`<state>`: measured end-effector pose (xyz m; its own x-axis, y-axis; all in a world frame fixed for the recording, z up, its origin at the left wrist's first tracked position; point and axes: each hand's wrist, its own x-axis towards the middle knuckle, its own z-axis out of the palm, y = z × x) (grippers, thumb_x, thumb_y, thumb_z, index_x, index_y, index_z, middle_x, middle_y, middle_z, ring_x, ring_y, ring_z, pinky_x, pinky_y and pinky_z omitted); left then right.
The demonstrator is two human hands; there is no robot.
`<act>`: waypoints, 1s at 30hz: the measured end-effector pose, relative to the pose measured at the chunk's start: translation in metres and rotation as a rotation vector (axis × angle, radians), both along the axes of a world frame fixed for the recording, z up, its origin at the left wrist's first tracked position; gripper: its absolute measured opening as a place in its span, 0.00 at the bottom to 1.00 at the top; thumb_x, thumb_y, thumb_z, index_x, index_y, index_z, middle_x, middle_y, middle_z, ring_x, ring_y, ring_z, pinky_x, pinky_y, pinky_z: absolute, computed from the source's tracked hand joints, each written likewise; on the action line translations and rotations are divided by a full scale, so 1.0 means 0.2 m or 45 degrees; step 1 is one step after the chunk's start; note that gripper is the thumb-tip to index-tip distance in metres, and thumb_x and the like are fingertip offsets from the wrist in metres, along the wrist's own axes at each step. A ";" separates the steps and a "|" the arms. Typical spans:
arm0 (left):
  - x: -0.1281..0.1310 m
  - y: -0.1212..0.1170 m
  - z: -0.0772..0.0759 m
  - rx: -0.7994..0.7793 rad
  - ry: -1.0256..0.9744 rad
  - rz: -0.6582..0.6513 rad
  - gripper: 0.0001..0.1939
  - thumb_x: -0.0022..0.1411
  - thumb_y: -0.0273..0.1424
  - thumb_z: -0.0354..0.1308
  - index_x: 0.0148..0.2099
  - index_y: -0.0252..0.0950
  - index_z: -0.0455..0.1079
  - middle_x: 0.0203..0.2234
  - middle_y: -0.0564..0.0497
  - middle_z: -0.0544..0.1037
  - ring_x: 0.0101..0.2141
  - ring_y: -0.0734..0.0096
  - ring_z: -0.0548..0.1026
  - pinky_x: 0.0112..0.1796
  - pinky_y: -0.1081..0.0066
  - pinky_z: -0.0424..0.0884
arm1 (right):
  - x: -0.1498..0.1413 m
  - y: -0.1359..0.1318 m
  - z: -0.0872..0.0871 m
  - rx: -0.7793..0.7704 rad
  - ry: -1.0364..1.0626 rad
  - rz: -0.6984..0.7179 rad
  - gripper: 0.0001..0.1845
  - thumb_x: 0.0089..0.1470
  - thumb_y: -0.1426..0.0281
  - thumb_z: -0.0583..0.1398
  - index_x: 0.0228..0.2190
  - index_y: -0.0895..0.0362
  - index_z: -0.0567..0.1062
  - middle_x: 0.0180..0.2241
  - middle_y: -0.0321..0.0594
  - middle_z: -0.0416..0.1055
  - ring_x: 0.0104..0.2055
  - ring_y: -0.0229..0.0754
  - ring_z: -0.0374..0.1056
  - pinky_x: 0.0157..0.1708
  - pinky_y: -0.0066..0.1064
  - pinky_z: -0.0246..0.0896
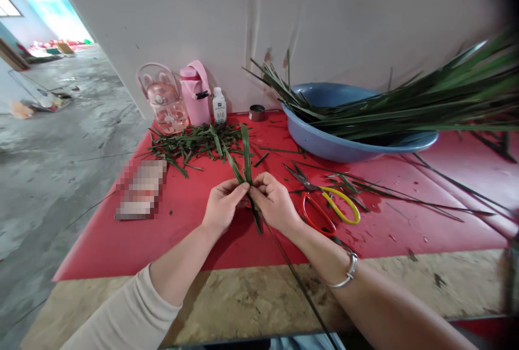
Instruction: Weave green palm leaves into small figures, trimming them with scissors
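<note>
Both of my hands meet over the red table cover, pinching a few long green leaf strips (246,150) where they cross. My left hand (223,201) presses thumb against fingers on the strips' left side. Close against it, my right hand (275,201) grips the same strips from the right. Two leaf ends rise above the fingers, a short end hangs below, and one long thin strand trails toward the table's front edge. Scissors (320,193) with one red and one yellow handle lie just right of my right hand, blades parted. My fingers hide the crossing point.
A blue basin (348,145) of long leaves stands at the back right. Cut leaf pieces (194,145) lie heaped at the back left, before a clear pink bottle (168,104), a pink flask (195,99) and a white bottle (219,106). A blurred flat item (141,190) lies left.
</note>
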<state>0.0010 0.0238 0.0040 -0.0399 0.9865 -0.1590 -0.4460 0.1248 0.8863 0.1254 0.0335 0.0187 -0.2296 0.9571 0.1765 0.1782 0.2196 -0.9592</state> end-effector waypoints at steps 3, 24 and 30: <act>0.00 0.00 0.01 0.038 0.032 0.003 0.11 0.45 0.34 0.64 0.29 0.32 0.72 0.21 0.54 0.73 0.21 0.81 0.69 0.24 0.79 0.68 | 0.01 0.00 0.00 -0.008 -0.051 -0.043 0.09 0.50 0.65 0.57 0.24 0.57 0.64 0.16 0.29 0.60 0.17 0.31 0.54 0.17 0.22 0.48; 0.01 0.01 -0.01 0.010 0.058 0.027 0.13 0.46 0.37 0.63 0.30 0.31 0.71 0.21 0.54 0.72 0.23 0.81 0.69 0.28 0.78 0.68 | 0.05 -0.06 -0.02 0.593 -0.458 -0.066 0.13 0.54 0.72 0.55 0.40 0.55 0.75 0.36 0.43 0.72 0.38 0.40 0.69 0.40 0.31 0.64; -0.01 0.00 0.01 0.076 0.140 0.068 0.14 0.46 0.39 0.62 0.30 0.31 0.72 0.22 0.52 0.73 0.25 0.77 0.70 0.30 0.75 0.69 | 0.04 -0.05 0.00 0.253 -0.277 0.005 0.13 0.51 0.72 0.55 0.39 0.54 0.75 0.36 0.41 0.75 0.37 0.43 0.72 0.40 0.34 0.66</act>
